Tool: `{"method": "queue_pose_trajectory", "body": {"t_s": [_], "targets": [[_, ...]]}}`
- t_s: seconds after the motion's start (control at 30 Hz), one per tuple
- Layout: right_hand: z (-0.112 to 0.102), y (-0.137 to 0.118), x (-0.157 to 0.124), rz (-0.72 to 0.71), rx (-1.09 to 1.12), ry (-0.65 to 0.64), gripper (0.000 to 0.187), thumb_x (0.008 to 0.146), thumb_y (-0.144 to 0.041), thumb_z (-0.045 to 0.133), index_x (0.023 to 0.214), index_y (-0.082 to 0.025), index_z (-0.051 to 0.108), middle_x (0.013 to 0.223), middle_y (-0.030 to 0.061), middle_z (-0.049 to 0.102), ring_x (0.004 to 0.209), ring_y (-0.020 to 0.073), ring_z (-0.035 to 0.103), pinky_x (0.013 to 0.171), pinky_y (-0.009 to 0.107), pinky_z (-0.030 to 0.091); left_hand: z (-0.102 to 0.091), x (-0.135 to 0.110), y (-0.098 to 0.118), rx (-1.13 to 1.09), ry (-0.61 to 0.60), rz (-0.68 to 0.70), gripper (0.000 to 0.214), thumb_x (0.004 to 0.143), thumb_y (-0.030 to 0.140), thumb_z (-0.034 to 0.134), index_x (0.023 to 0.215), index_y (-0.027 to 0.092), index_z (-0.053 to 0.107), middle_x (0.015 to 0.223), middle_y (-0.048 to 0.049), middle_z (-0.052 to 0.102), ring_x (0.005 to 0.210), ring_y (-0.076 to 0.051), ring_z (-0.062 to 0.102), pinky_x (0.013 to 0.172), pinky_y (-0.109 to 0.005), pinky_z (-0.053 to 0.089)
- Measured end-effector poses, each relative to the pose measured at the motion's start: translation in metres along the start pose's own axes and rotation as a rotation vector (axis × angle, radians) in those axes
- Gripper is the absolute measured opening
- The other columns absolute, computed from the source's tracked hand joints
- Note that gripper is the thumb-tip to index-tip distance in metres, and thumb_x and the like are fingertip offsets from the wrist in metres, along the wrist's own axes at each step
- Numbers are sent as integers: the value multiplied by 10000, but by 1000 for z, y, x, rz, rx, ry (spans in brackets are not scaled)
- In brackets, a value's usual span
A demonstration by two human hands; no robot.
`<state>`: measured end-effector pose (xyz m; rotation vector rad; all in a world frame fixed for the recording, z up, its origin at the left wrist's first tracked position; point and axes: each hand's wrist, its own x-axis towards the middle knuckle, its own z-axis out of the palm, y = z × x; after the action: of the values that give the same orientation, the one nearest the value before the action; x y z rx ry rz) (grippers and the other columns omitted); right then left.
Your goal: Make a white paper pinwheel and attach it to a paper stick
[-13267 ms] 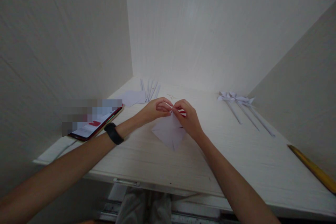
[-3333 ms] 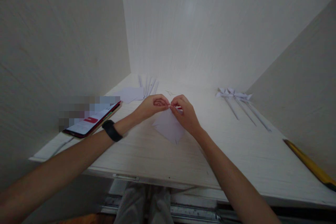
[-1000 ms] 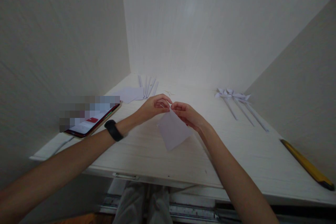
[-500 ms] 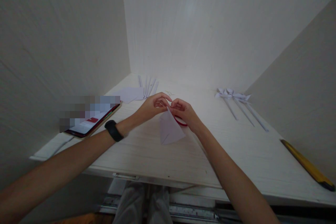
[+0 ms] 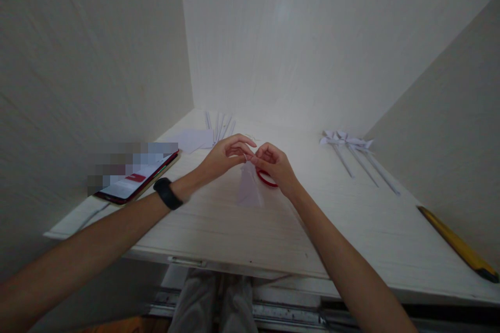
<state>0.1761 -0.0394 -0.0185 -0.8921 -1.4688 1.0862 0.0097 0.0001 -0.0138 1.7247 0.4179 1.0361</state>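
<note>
Head view of two bare hands working at the middle of a pale wood-grain table (image 5: 234, 234) set in a walled corner. The left hand (image 5: 223, 156), its wrist bearing a black wristband (image 5: 166, 193), and the right hand (image 5: 275, 166) meet fingertip to fingertip above the table. Each grip is closed in a pinch on the top edge of a white paper piece (image 5: 249, 190). The paper hangs down from the fingers, seen nearly edge-on, with its lower end close to the tabletop; whether it touches the surface cannot be told. A red loop (image 5: 266, 180) shows just under the right hand, beside the paper; whether that hand also holds it cannot be told. Left of the hands, near the table's left edge, a phone (image 5: 135, 179) lies face up with its screen lit. Behind the left hand, towards the back wall, lie flat white paper squares (image 5: 193, 140), and just beyond them a fan of thin rolled paper sticks (image 5: 219, 126). On the right, well apart from the hands, three paper pinwheels (image 5: 346, 141) lie side by side, heads towards the back wall, their stems running towards the front right. A long yellow tool (image 5: 455, 243) lies along the table's right edge by the side wall.
</note>
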Motion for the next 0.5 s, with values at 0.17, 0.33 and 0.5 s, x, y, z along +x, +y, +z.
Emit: {"method": "queue_pose_trajectory", "body": {"t_s": [0.17, 0.33, 0.5], "targets": [[3, -4, -3, 18, 29, -21, 345, 630, -406, 732, 675, -193, 464, 635, -51, 493, 556, 59, 452, 532, 205, 375, 1, 0, 6, -46, 7, -10, 331, 695, 262, 710, 976, 153, 573, 746, -7, 645, 717, -105, 633, 701, -207, 491], [3, -6, -4, -4, 44, -37, 307, 651, -361, 725, 675, -191, 471, 634, -50, 492, 556, 58, 453, 536, 205, 370, 4, 0, 10, -66, 16, -30, 328, 684, 253, 716, 967, 152, 582, 735, 1, 636, 699, -99, 623, 693, -205, 487], [2, -6, -4, -24, 25, -23, 295, 663, -353, 714, 687, -195, 466, 644, -51, 487, 569, 61, 450, 538, 201, 364, 5, 0, 9, -72, 13, -4, 311, 702, 264, 707, 968, 153, 589, 750, -4, 646, 712, -99, 627, 701, -204, 481]]}}
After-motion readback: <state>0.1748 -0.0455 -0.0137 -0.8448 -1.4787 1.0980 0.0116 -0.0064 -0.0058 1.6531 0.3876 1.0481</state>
